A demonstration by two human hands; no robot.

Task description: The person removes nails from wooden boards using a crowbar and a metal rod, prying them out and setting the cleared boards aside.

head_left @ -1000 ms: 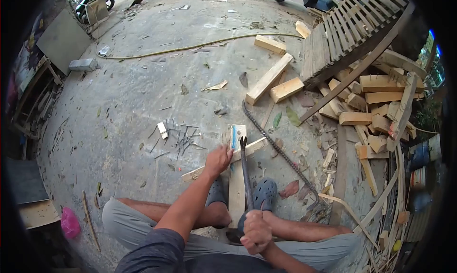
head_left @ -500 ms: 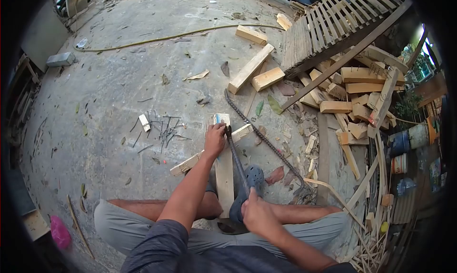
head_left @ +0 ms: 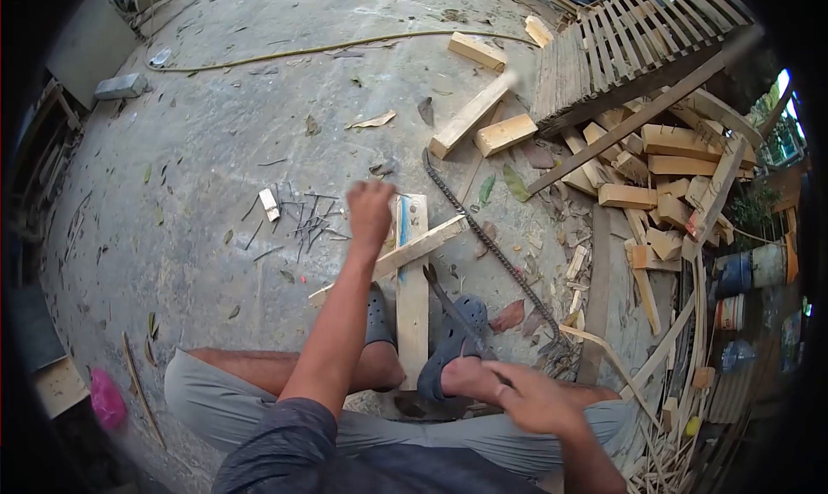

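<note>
A plank [head_left: 412, 322] lies on the ground [head_left: 198, 261] between a person's two shoes [head_left: 377, 315], with a strip [head_left: 440, 238] crossing it and a pry bar [head_left: 455, 309] at its right. Nails [head_left: 309, 222] lie scattered to the left of the plank, a block [head_left: 269, 204] just beside them; a rod [head_left: 492, 244] stretches along the right. Beyond the rod's far end lie timbers [head_left: 473, 119], with a hose [head_left: 345, 46] running behind. At right, offcuts [head_left: 686, 140] are piled beside a pallet [head_left: 565, 80].

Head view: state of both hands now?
Left hand: fingers curled, blurred; whether holding anything can't be told.
Right hand: at near end of dark, slender metal bar; grip can't be told.
</note>
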